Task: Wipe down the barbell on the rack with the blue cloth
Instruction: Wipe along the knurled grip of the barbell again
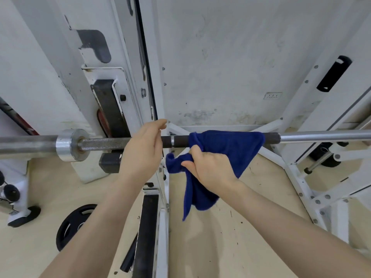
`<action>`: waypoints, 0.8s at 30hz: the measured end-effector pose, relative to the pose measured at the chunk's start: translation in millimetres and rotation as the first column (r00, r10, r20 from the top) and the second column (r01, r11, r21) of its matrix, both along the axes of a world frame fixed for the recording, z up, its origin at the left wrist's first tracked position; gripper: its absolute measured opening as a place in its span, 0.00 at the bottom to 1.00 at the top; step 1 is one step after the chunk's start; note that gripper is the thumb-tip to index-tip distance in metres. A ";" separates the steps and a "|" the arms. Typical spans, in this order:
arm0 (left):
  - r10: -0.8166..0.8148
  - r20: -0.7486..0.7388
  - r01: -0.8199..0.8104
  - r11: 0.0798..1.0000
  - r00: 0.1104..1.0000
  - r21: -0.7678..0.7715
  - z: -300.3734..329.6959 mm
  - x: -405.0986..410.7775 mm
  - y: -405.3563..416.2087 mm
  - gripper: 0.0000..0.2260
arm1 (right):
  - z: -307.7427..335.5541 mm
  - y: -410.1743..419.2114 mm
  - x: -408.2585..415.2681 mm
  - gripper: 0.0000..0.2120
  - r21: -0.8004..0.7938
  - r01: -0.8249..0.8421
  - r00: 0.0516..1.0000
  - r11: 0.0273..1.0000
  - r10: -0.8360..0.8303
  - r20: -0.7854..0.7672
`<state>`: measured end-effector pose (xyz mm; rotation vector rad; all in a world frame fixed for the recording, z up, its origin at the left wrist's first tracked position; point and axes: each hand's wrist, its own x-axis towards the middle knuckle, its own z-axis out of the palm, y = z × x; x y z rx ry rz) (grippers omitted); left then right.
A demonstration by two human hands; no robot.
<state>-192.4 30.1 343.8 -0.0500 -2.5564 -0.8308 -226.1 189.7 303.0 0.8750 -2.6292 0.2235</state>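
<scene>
Right hand [210, 167] has its fingers curled tight on a bunched fold of the cloth [226, 145], which drapes over the bar [104, 143] just above the knuckles. Left hand [143, 149] sits over the bar beside it, fingers lying together and loosely bent; whether they grip the bar cannot be told. Rack [112, 93] upright behind, plate [74, 223] on the floor below

This is a weight room, a gym. A steel barbell [100, 144] lies across a white, scuffed rack [112, 81] just past the fingers [160, 125] of the left hand [140, 151], its collar shining off to their left. Below the fingers, a black weight plate [72, 225] lies flat on the pale floor [230, 237], with more white frame tubing [301, 177] bolted together off to the right.
</scene>
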 end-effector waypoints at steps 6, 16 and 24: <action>-0.014 0.104 0.029 0.990 0.995 -0.142 -4.9 -8.0 -0.7 0.16 | -25.2 -4.7 -18.9 0.15 0.240 0.122 0.987 0.963 -0.144 0.077; -0.102 0.088 0.119 0.969 0.991 -0.216 -19.4 -10.6 -14.4 0.14 | -65.3 -25.2 5.3 0.24 -0.046 0.385 0.487 0.922 -0.160 0.859; -0.095 0.102 0.114 0.972 0.990 -0.206 -21.3 -16.4 -14.2 0.16 | -35.7 -29.3 -13.7 0.17 -0.182 0.946 0.323 -0.267 0.812 0.486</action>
